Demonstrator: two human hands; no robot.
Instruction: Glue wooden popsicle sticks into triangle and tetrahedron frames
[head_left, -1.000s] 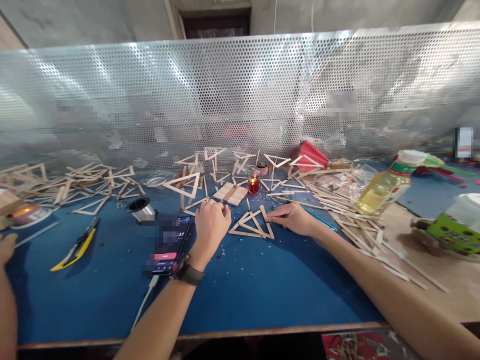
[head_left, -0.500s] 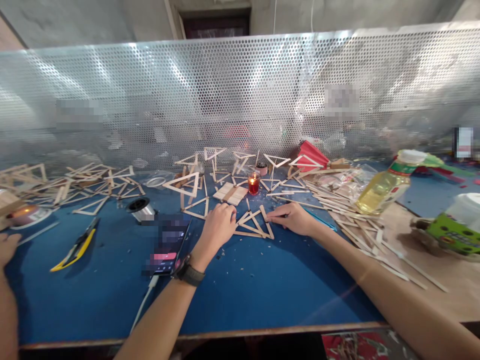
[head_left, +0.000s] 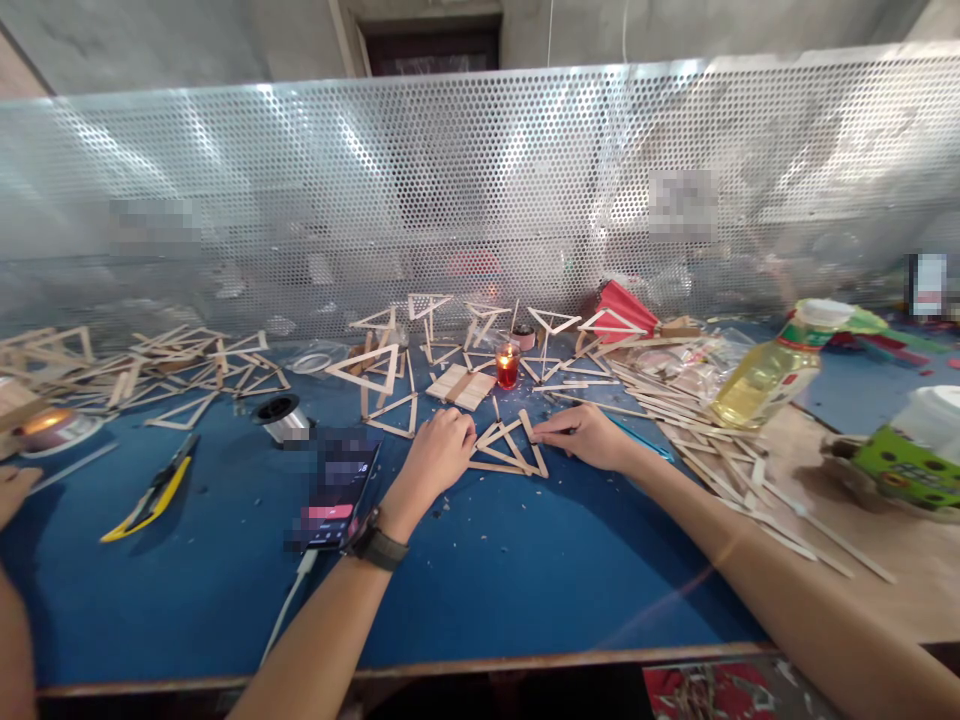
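A small triangular frame of flat wooden sticks [head_left: 501, 467] lies on the blue tabletop between my two hands. My left hand [head_left: 444, 447] is closed at the frame's left corner, its fingers curled and partly hidden behind the knuckles. From the right, my right hand [head_left: 583, 437] pinches the frame's right side with thumb and forefinger. Just beyond the frame a candle burns in a red glass [head_left: 508, 368]. Beside it lies a banded stack of wooden sticks [head_left: 450, 383]. Several finished-looking stick triangles [head_left: 375, 365] stand farther back.
A phone [head_left: 341, 495] with a cable and a wire spool [head_left: 281, 418] lie left of my arm, with yellow-handled pliers [head_left: 161, 500] beyond. Another person's hand [head_left: 11, 490] is at the left edge. Loose sticks [head_left: 705, 440] and an oil bottle [head_left: 772, 375] lie right, before a perforated metal screen [head_left: 300, 200].
My left hand has shifted very slightly to the right at the frame. My right hand stays nearly still. The other person's hand at the left has moved slightly.
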